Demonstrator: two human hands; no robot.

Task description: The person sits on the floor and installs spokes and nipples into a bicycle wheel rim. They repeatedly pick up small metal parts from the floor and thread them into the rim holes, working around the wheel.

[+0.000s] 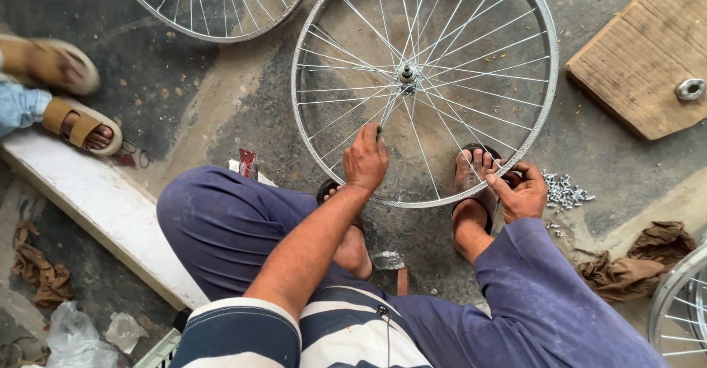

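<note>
A silver spoked bicycle wheel (549, 81) lies flat on the concrete floor in front of me, its hub (407, 73) in the middle. My left hand (364, 160) reaches inside the rim and pinches a spoke near the front. My right hand (519, 191) rests at the rim's near right edge, fingers closed on what looks like a small metal piece. Just right of it lies a pile of small silver spoke nipples (564, 190). My sandalled feet sit under the wheel's near edge.
A second wheel (213, 15) lies at the top left and part of a third (674, 309) at the right edge. A wooden board (641, 51) carries a metal nut (690, 88). Another person's sandalled feet (74, 103) are at left by a white plank (96, 206). Brown rags (637, 261) lie right.
</note>
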